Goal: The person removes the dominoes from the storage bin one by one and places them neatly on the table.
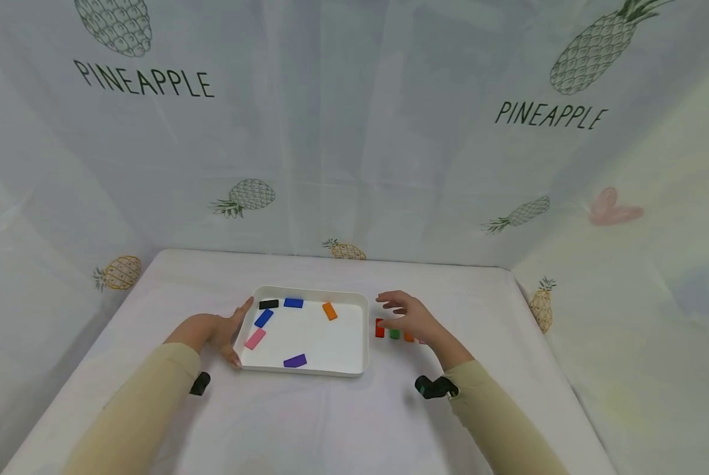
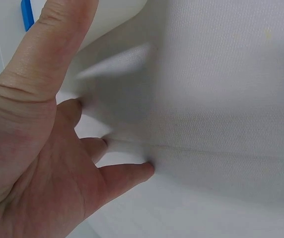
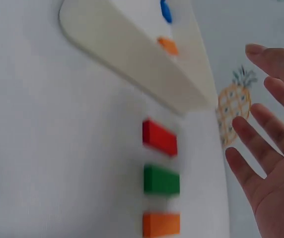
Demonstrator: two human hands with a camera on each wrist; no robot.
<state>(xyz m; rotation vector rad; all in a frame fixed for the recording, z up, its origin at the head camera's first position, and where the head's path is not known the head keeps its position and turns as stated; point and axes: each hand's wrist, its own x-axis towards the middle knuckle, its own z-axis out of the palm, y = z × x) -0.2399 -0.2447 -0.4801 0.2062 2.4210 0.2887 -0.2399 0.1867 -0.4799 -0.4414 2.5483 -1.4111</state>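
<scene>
Worktop (image 1: pixel 331 422): white, fine weave visible close up, faint crease in the left wrist view; both far corners in view. Backdrop (image 1: pixel 354 138): pale rumpled cloth, hanging beyond the far edge and along the left and right edges; printed with grey-green and orange pineapples (image 1: pixel 347 251), "PINEAPPLE" lettering (image 1: pixel 143 79) at upper left and again at upper right, pink heart (image 1: pixel 614 210) on the right side.

White tray (image 1: pixel 319 338): shallow, rounded corners, set toward the worktop's far edge, between left hand (image 1: pixel 216 332) and right hand (image 1: pixel 410 317). Contents: black block (image 1: pixel 269 304) in the far left corner; blue block (image 1: pixel 293 303) along the far edge; second blue block (image 1: pixel 263 318) and pink block (image 1: pixel 255 338) near the left edge; orange block (image 1: pixel 329 311) toward the far right corner; purple block (image 1: pixel 295 361) by the near edge.

Beyond the tray's right edge, in a row: red block (image 1: pixel 380 332), green block (image 1: pixel 394 334), second orange block (image 1: pixel 409 337), second pink block (image 1: pixel 422 342), mostly hidden.

Left hand: spread along the tray's left edge. Right hand: raised over the row, fingers apart and lightly bent, clear of the blocks.
</scene>
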